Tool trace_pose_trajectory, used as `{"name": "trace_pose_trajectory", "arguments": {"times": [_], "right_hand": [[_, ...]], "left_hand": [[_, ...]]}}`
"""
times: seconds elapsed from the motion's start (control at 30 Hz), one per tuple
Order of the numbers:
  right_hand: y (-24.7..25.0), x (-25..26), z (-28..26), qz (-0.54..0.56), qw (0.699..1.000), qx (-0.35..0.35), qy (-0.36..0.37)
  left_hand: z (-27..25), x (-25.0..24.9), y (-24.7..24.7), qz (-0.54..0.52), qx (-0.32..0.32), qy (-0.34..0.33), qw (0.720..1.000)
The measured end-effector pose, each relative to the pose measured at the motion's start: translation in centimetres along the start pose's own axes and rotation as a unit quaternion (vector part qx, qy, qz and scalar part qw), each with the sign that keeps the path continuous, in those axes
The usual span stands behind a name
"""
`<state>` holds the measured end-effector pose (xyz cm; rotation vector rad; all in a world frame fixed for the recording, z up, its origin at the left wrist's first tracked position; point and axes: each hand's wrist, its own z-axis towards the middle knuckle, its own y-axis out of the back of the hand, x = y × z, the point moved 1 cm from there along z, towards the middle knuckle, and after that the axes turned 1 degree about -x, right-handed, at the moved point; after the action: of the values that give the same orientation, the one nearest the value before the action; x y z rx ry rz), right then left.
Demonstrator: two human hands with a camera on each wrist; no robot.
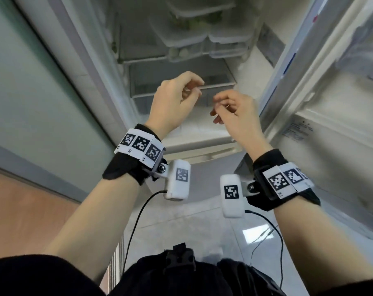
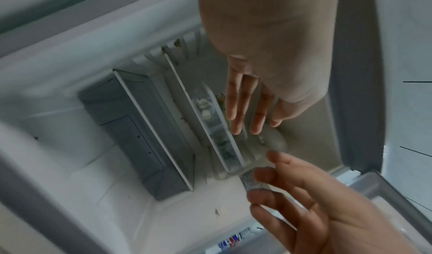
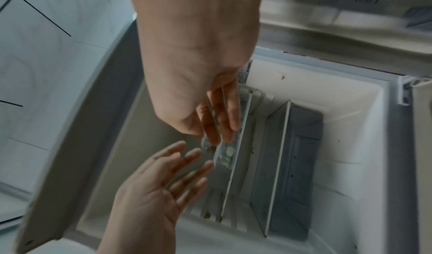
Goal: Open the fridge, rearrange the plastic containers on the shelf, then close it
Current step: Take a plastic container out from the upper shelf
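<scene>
The fridge stands open. Several clear plastic containers (image 1: pixel 181 33) with white lids are stacked on its upper shelf (image 1: pixel 142 59); a second stack (image 1: pixel 228 36) sits to their right. My left hand (image 1: pixel 174 99) and right hand (image 1: pixel 232 112) hover side by side in front of the fridge, below the shelf and short of the containers. Neither holds anything; the fingers are relaxed. In the left wrist view my left hand (image 2: pixel 257 84) points its straight fingers at a container (image 2: pixel 208 114) with pale food inside. My right hand (image 3: pixel 205 91) partly hides a container (image 3: pixel 225 153).
The open fridge door (image 1: pixel 330 107) with its white racks stands close on the right. A grey-fronted drawer (image 1: pixel 181 84) sits under the shelf. A pale green wall (image 1: pixel 31 92) flanks the left. Black cables (image 1: pixel 136 221) hang from the wrist cameras over the tiled floor.
</scene>
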<state>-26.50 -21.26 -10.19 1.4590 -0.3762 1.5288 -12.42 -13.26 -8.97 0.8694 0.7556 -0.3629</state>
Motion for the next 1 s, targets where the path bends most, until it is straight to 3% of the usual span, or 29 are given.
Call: {"name": "trace_pose_trajectory", "arguments": {"times": [0.47,0.63,0.77,1.0], "right_hand": [[0.2,-5.4,17.0,-0.050,0.993,-0.104,-0.037],[-0.1,-6.2,19.9,-0.059,0.989,-0.126,-0.047],[-0.2,-5.9,21.8,-0.070,0.981,-0.181,-0.016],[-0.6,-4.3,24.7,-0.069,0.969,-0.236,-0.012]], "left_hand": [[14.3,6.3,-0.7,0.091,-0.101,0.112,0.984],[17.8,8.9,-0.3,0.076,-0.129,0.138,0.979],[19.8,10.1,-0.1,0.120,-0.111,0.168,0.972],[22.0,10.0,0.6,0.094,-0.123,0.138,0.978]]}}
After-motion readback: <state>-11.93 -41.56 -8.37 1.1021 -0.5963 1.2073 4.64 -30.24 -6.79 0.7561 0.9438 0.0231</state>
